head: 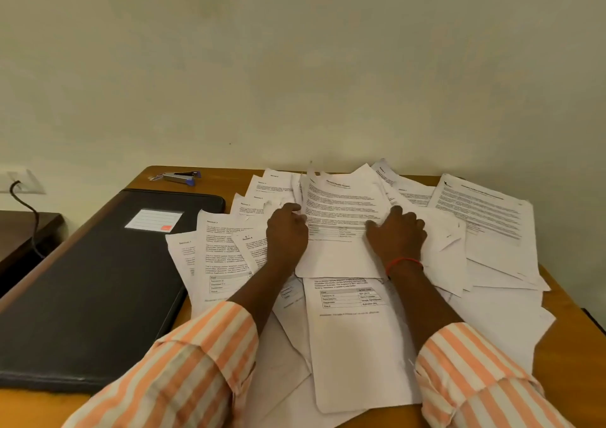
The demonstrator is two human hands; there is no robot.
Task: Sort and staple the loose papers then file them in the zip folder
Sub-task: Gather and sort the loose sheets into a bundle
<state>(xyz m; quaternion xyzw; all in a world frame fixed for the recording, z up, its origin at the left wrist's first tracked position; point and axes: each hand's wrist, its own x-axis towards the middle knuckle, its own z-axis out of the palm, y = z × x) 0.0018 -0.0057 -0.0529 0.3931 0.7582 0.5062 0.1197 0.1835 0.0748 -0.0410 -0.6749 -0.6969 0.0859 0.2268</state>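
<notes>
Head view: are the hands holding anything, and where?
The top printed sheet: left hand grips its left edge, right hand its right edge.

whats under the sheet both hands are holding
More loose papers lie under the sheet held by the left hand and right hand, spread over the table. Anything deeper in the pile is covered.
</notes>
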